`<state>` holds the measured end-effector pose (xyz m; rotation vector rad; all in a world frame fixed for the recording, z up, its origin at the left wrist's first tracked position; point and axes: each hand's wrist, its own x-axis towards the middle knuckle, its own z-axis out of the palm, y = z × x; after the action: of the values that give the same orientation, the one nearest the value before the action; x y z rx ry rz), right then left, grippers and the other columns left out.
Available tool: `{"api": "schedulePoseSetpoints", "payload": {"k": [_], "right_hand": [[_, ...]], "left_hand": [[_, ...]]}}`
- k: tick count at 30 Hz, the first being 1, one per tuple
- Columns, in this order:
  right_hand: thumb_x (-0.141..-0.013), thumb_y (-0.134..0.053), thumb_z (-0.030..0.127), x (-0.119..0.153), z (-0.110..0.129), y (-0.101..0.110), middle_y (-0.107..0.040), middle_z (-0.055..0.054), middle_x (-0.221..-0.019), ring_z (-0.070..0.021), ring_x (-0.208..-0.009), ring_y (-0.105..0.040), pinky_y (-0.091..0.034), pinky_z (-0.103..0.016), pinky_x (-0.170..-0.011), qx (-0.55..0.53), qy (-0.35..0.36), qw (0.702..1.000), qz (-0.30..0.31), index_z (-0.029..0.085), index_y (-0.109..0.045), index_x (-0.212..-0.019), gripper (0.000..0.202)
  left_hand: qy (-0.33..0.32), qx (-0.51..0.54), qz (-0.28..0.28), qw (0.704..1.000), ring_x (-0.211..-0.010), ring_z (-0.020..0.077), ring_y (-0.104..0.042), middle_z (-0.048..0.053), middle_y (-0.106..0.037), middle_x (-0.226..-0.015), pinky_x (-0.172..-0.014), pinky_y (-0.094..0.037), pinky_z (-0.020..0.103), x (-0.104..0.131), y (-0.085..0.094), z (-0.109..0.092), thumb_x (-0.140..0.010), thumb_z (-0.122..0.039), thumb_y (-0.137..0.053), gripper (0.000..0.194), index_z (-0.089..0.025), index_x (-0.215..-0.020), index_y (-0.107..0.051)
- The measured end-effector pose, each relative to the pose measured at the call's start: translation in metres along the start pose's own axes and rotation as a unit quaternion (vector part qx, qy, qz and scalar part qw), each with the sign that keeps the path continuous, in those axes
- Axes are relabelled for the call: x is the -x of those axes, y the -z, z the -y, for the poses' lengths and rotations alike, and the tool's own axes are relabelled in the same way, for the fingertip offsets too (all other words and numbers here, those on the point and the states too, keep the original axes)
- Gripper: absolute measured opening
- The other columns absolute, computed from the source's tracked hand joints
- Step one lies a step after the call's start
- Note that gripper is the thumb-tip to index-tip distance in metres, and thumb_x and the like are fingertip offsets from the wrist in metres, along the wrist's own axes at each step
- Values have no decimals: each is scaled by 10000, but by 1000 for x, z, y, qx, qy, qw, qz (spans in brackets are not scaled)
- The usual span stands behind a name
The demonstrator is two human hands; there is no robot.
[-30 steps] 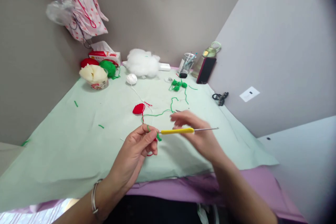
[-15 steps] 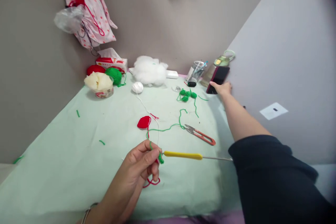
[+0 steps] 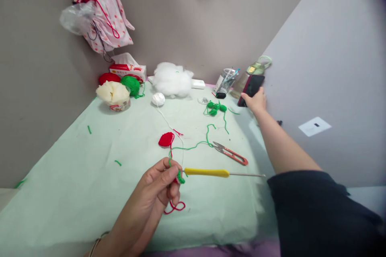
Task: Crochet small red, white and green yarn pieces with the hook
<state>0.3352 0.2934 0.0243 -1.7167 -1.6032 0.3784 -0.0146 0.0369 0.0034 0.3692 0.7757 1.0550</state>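
Note:
My left hand (image 3: 159, 184) pinches a small green crochet piece (image 3: 180, 177) near the front of the table. A crochet hook with a yellow handle (image 3: 206, 172) sticks out to the right from it. Red yarn (image 3: 177, 207) loops below the fingers. At the back right, my right hand (image 3: 256, 99) grips a dark phone (image 3: 252, 88), which leans in front of a greenish bottle (image 3: 240, 84). Orange-handled thread snips (image 3: 231, 154) and a red crocheted piece (image 3: 166, 139) lie beyond my left hand. Green yarn runs between them.
Green crocheted bits (image 3: 214, 107), a cup of tools (image 3: 225, 82), white stuffing (image 3: 171, 80) and a white yarn ball (image 3: 158, 99) sit farther back. At the back left are a cream-filled tub (image 3: 118, 106), a green yarn ball (image 3: 130, 85) and a tissue box (image 3: 141, 73).
My left hand, with the green piece and hook, has shifted slightly left and up. My right hand's fingers have moved in around the phone's right edge.

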Motion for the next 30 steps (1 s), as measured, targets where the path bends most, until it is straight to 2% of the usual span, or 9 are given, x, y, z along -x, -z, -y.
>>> {"api": "schedulePoseSetpoints", "payload": {"k": [4, 7, 8, 10, 13, 17, 21, 24, 30], "right_hand": [[-903, -729, 372, 73, 33, 1, -720, -159, -1191, -340, -1129, -692, -520, -562, -1046, -22, 21, 999, 29, 193, -635, -1284, 432], [-927, -748, 341, 171, 64, 1, -761, -68, -1124, -237, -906, -739, -594, -455, -923, -127, 144, 955, 227, 286, -654, -1369, 455], [-919, -777, 332, 204, 75, -1, -757, -58, -1143, -227, -908, -737, -605, -429, -885, -166, 171, 936, 258, 328, -631, -1418, 520], [-904, -815, 313, 259, 93, -7, -753, -36, -1115, -216, -917, -718, -603, -394, -856, -231, 195, 925, 232, 390, -587, -1474, 618], [-1012, -659, 239, 305, 110, -22, -746, -36, -1026, -200, -885, -685, -586, -355, -785, -288, 183, 932, 125, 386, -711, -1324, 349], [-1003, -659, 234, 319, 117, -40, -718, -28, -891, -201, -809, -663, -554, -335, -699, -362, 143, 921, 14, 345, -778, -1124, 203], [-975, -680, 194, 319, 117, -44, -719, -47, -921, -224, -826, -666, -554, -363, -699, -328, 147, 932, 36, 354, -780, -1161, 265], [-973, -683, 190, 318, 116, -47, -726, -60, -974, -243, -907, -672, -568, -385, -756, -318, 145, 936, 34, 372, -784, -1203, 311], [-1051, -575, 306, 312, 116, -62, -726, -53, -963, -221, -854, -687, -572, -398, -796, -482, 49, 873, 52, 339, -787, -1176, 248]], "left_hand": [[-7, 29, 6, 1000, -553, 43, -483, -39, -591, -726, -516, -458, 146, 2, -2, -6, -741, -299, -958, 267, -152, -817, -749], [0, 24, 25, 999, -543, 45, -491, -40, -590, -716, -506, -449, 145, 4, -9, -5, -752, -301, -951, 263, -159, -809, -737], [2, 16, 36, 999, -538, 46, -491, -42, -586, -702, -506, -446, 147, 4, -13, -3, -767, -302, -939, 254, -161, -807, -731], [1, -3, 61, 998, -534, 51, -492, -41, -584, -686, -512, -447, 155, 7, -20, 5, -802, -310, -912, 238, -160, -810, -728], [-12, -28, 90, 995, -546, 67, -502, -46, -566, -662, -535, -460, 177, 12, -27, 17, -824, -323, -889, 223, -163, -821, -734], [-39, -75, 84, 993, -558, 79, -520, -29, -613, -682, -560, -450, 201, 16, -25, 24, -826, -355, -879, 237, -166, -802, -737], [-52, -98, 46, 993, -547, 85, -523, -38, -604, -641, -576, -423, 213, 14, -17, 22, -830, -369, -871, 234, -180, -814, -734], [-52, -103, 58, 992, -572, 98, -551, -36, -603, -641, -598, -428, 223, 12, -14, 21, -841, -368, -859, 203, -190, -869, -766], [-75, -131, 53, 987, -653, 116, -607, -8, -673, -794, -651, -472, 236, 13, -7, 18, -859, -323, -845, 321, -246, -1168, -804]]}}
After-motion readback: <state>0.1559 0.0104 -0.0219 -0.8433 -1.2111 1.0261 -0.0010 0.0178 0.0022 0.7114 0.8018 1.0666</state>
